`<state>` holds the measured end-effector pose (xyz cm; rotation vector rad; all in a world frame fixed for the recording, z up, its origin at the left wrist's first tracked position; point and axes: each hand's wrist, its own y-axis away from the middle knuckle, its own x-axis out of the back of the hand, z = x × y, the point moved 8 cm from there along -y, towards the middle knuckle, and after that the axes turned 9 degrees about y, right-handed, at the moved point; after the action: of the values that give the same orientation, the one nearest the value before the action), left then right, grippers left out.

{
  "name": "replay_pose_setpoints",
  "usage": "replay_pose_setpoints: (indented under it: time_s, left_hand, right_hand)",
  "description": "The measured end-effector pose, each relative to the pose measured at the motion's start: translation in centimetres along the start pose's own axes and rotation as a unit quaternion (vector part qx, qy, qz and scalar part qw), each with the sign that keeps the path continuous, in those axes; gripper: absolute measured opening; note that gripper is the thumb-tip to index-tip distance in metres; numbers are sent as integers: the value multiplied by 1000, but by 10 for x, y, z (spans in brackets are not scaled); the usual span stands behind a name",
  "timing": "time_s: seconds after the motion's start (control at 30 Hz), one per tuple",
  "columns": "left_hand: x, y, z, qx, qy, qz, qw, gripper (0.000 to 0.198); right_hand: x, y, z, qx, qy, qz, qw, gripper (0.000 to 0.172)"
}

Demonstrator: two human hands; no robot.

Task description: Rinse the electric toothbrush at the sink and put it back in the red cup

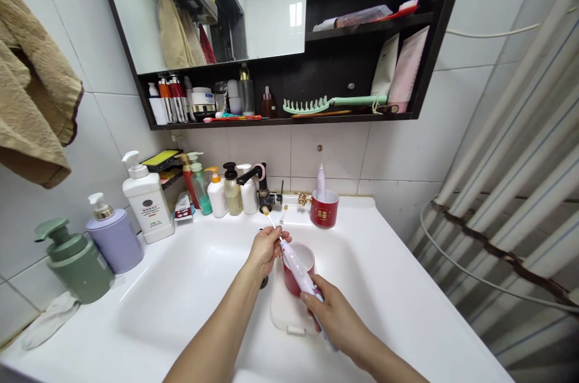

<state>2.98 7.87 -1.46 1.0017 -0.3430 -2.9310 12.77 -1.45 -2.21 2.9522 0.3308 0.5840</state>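
Over the sink, my right hand (335,313) is wrapped round the handle of a pale pink electric toothbrush (296,265). The brush tilts up and to the left. My left hand (266,248) pinches its neck just below the head. Beneath the brush is a red cup (293,279) with a white inside, partly hidden by the brush and my right hand. That cup rests on a white lidded case (289,313) in the sink. Behind, another red cup (324,213) on the sink's back ledge holds a second upright electric toothbrush (321,184).
A black faucet (262,181) rises at the back of the white sink (181,286). Pump bottles line the back and left, including a purple one (118,241) and a green one (79,268). A dark cabinet (344,78) hangs above; a curtain (511,148) is at the right.
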Motion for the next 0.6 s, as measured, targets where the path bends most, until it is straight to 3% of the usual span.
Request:
replay_pose_setpoints:
  time_s: [0.6]
  left_hand:
    - [-19,10,-7,-6,-6,-29,1000,5]
  right_hand:
    - [1,-4,5,6,-41,33,999,28]
